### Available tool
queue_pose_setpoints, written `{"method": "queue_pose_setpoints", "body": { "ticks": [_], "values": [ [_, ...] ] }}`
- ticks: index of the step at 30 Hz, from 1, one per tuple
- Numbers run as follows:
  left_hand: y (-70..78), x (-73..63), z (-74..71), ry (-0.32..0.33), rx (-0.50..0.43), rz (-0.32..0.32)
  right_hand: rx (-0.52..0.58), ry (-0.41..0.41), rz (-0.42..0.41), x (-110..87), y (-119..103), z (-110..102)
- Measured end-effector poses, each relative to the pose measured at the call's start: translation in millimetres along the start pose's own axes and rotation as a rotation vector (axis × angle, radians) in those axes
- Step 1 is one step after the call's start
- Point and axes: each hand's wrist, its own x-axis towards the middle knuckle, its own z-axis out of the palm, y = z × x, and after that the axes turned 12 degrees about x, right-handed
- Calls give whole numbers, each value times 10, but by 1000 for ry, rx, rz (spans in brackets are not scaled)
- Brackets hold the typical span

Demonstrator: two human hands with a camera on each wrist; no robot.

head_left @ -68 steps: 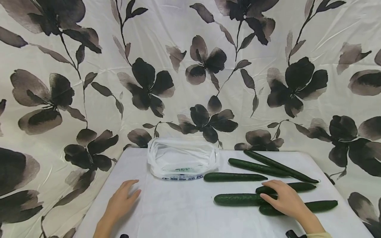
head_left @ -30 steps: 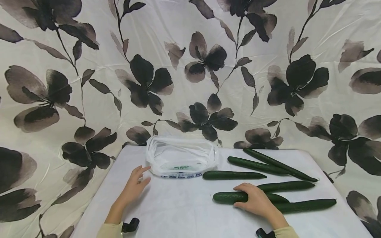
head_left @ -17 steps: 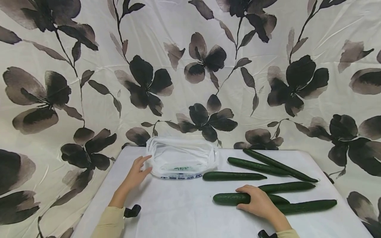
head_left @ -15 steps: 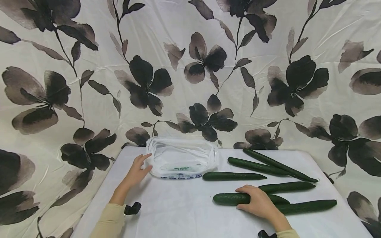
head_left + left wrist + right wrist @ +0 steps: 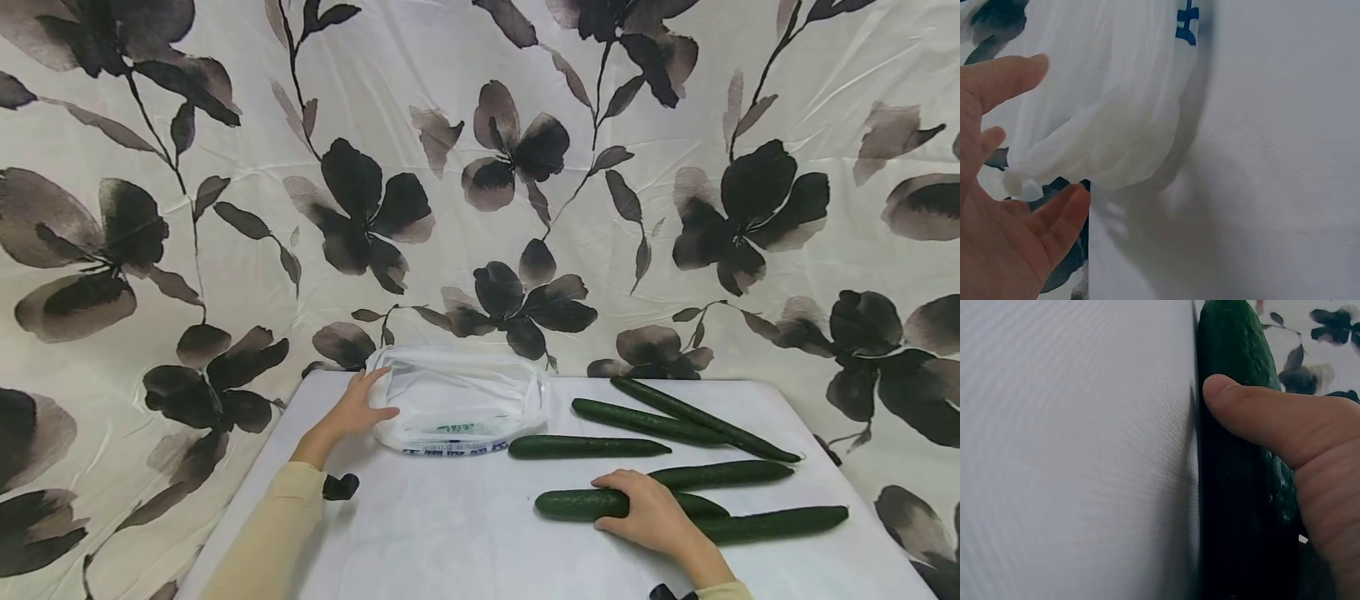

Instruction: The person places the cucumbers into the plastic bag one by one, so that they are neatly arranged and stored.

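A white plastic bag [image 5: 525, 412] with blue and green print lies with its mouth wide at the back of the table. My left hand [image 5: 352, 410] is at its left edge, thumb and fingers spread apart; in the left wrist view the bag [image 5: 1116, 119] hangs just past the fingertips, and I cannot tell whether they touch it. With my right hand [image 5: 648, 510] I grip a dark green cucumber [image 5: 573, 504] around its middle, thumb along the near side. The right wrist view shows the thumb on that cucumber [image 5: 1238, 340], which lies against the white cloth; the other fingers are hidden.
Two more cucumbers, an upper one [image 5: 738, 473] and a lower one [image 5: 787, 523], lie by my right hand. Farther back are a cucumber [image 5: 592, 447] near the bag and two crossing ones, including a long one [image 5: 697, 415]. A floral curtain [image 5: 517, 208] hangs behind the table [image 5: 450, 533].
My left hand has moved forward and right to the bag's left edge. My right hand went leftward onto the front cucumber earlier and has since stayed there; the cucumber has barely moved.
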Motion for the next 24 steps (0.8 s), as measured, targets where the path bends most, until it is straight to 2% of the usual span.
{"method": "queue_pose_setpoints", "body": {
  "ticks": [6,12,15,20,24],
  "values": [
    [-25,105,-39,-52,28,31,6,-20,23,1,-5,-19],
    [-135,138,24,-101,82,40,1,-67,9,-75,6,-49],
    [-170,135,60,-113,66,57,2,-83,13,-112,10,-64],
    [-207,135,82,-43,40,99,1,-79,-5,-91,26,-76],
    [-241,155,116,6,16,98,0,-70,-10,-66,42,-74]
  ]
}}
